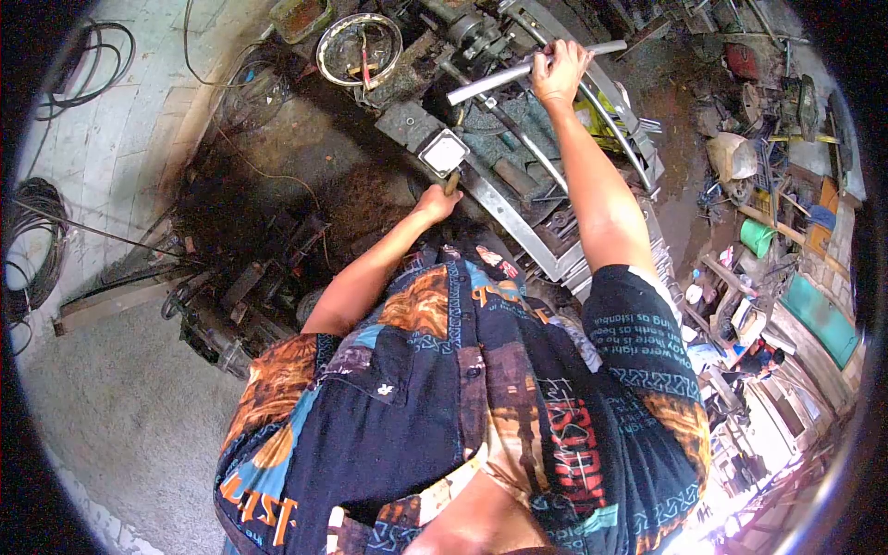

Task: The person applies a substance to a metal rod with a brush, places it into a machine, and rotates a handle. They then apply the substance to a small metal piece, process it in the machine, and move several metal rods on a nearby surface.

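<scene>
- Here, at the far left, coiled black cables (37, 236) lie on the pale concrete floor (111, 425), well apart from the work.
- A long metal bar (106, 305) rests on the floor beside a dark, greasy machine block (245, 287).
- At top centre, a round wire-rimmed part (359, 46) sits among scrap, a red strip inside it.
- The person's left hand (437, 201) reaches down just under a small square white-faced plate (444, 153) with a dark rim; the grip is curled together on what appears to be a short handle, though exactly what it holds cannot be told.
- A long, flat steel frame (513, 222) runs diagonally beneath both arms, grey and worn, with curved rods (532, 148) lying across it.
- The right hand (560, 69) is clamped around a bright, silvery metal pipe (490, 83): straight, smooth and round, tilted slightly upward to the right, its open end pointing left, held above the frame at the top of the scene.
- The person wears a dark patterned short-sleeved shirt (481, 398) with orange panels and printed lettering.
- At the right, a cluttered workshop floor holds a green cup (757, 236), a teal panel (823, 319) and assorted metal scrap.
</scene>
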### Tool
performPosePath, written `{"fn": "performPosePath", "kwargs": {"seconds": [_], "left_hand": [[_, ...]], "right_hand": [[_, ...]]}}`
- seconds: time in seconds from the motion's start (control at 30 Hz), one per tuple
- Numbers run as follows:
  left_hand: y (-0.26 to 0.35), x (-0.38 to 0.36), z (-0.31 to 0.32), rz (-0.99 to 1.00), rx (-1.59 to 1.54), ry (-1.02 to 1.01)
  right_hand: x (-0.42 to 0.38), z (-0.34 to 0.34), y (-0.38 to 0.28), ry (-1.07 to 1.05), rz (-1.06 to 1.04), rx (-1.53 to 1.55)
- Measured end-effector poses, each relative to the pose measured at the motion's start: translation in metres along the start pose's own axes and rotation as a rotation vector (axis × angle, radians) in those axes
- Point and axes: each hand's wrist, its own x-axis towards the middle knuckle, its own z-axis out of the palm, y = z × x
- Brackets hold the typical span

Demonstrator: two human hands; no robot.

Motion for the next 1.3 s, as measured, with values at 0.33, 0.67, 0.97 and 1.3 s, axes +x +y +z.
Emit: {"fn": "performPosePath", "kwargs": {"seconds": [0.33,0.67,0.97,1.3], "left_hand": [[0.036,-0.014,-0.009,-0.159,-0.465,-0.159],[0.103,0.01,-0.016,-0.246,-1.084,-0.406],[0.071,-0.013,-0.044,0.546,-0.081,0.071],[0.097,0.04,-0.036,0.509,0.298,0.201]], "right_hand": [[0.006,0.004,-0.013,0.049,-0.041,0.008],[0.0,0.009,-0.005,0.006,0.028,-0.066],[0.001,0.009,-0.001,-0.035,-0.042,-0.108],[0.016,-0.022,-0.03,-0.342,0.022,0.018]]}}
